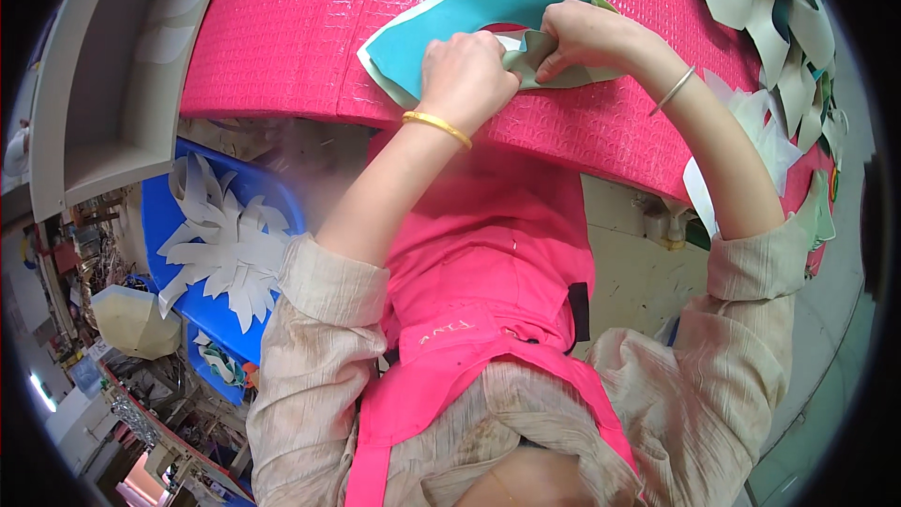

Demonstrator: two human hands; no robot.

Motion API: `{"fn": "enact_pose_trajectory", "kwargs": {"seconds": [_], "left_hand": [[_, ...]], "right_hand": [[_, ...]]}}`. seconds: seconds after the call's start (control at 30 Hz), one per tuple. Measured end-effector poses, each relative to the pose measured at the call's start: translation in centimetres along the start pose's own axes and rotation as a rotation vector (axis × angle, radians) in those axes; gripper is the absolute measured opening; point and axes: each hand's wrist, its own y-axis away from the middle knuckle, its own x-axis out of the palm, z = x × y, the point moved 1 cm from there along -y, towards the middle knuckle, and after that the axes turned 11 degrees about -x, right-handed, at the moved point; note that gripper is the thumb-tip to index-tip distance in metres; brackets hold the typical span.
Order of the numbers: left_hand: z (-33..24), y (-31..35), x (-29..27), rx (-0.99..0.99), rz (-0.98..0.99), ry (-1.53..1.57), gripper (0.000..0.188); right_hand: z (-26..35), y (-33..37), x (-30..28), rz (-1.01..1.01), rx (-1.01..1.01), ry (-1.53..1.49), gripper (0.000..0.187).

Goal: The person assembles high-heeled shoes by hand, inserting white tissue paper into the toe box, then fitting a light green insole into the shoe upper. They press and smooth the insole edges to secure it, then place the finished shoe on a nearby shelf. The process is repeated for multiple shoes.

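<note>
A curved teal cut piece with a pale backing lies on the pink textured table top. My left hand, with a gold bangle at the wrist, presses down on it and pinches its folded grey-green edge. My right hand, wearing a thin silver bangle, grips the same folded edge from the other side. Both hands meet at the fold, fingers closed on the material.
A heap of similar teal and pale cut pieces lies at the table's right end. A blue bin holding white cut pieces stands below left. A grey shelf is at far left. I wear a pink apron.
</note>
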Motion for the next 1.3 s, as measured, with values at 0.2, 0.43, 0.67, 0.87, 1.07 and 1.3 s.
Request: {"fn": "enact_pose_trajectory", "kwargs": {"seconds": [0.2, 0.43, 0.67, 0.87, 1.07, 1.3], "left_hand": [[-0.5, -0.2, 0.5, 0.08, -0.048, -0.141, 0.024], [0.8, 5.2, -0.7, 0.778, -0.605, -0.18, 0.03], [1.2, 5.3, 3.8, 0.519, -0.397, -0.092, 0.036], [0.1, 5.3, 3.8, 0.48, -0.363, -0.08, 0.036], [-0.8, 5.0, 4.2, 0.438, -0.323, -0.049, 0.037], [-1.4, 4.5, 5.5, 0.501, -0.406, 0.025, 0.039]], "right_hand": [[1.0, 0.0, 0.5, -0.017, 0.041, 0.134, 0.026], [1.6, -0.1, 0.9, -0.076, 0.014, 0.373, 0.024], [2.6, 0.4, 0.8, -0.075, -0.003, 0.415, 0.024], [0.5, 0.0, 1.2, -0.014, -0.089, 0.329, 0.026], [0.2, 0.3, -0.3, 0.115, -0.123, 0.294, 0.024], [-0.7, 0.8, -0.5, 0.189, -0.109, 0.452, 0.024]]}}
